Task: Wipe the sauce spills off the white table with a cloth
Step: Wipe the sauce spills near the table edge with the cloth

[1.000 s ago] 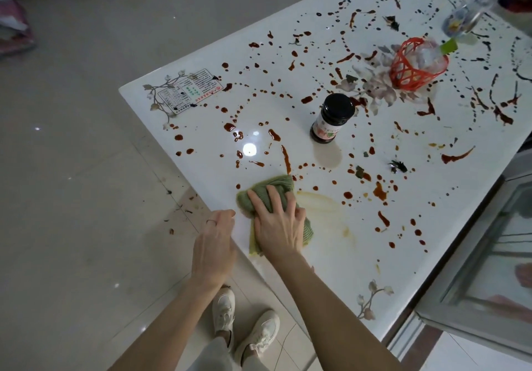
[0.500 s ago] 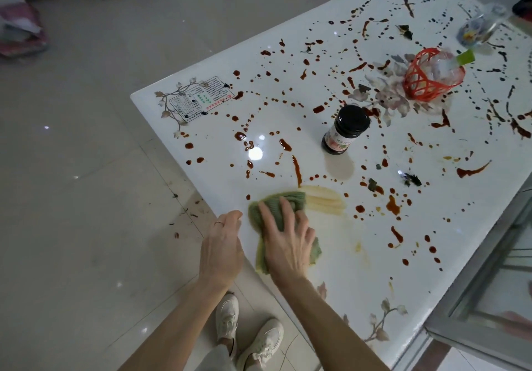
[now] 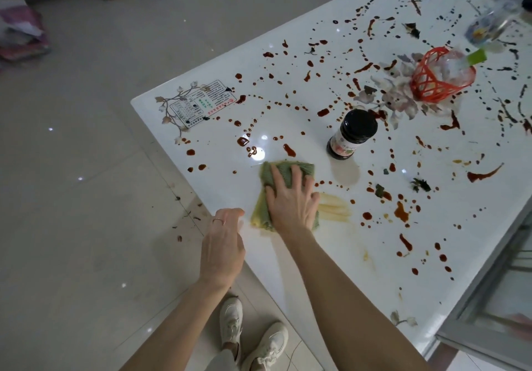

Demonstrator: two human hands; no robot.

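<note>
The right hand (image 3: 290, 198), fingers spread flat, presses a green cloth (image 3: 276, 195) onto the white table (image 3: 316, 270) near its front edge, beside brown sauce spills (image 3: 401, 212). The left hand (image 3: 223, 244) rests at the table's edge, fingers loosely curled, holding nothing.

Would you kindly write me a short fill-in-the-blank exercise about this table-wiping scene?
1. The right hand presses flat on the ____ cloth.
2. The jar standing beyond it has a ____ lid.
3. The left hand, at the table edge, wears a ____.
Missing words: green; black; ring.
</note>
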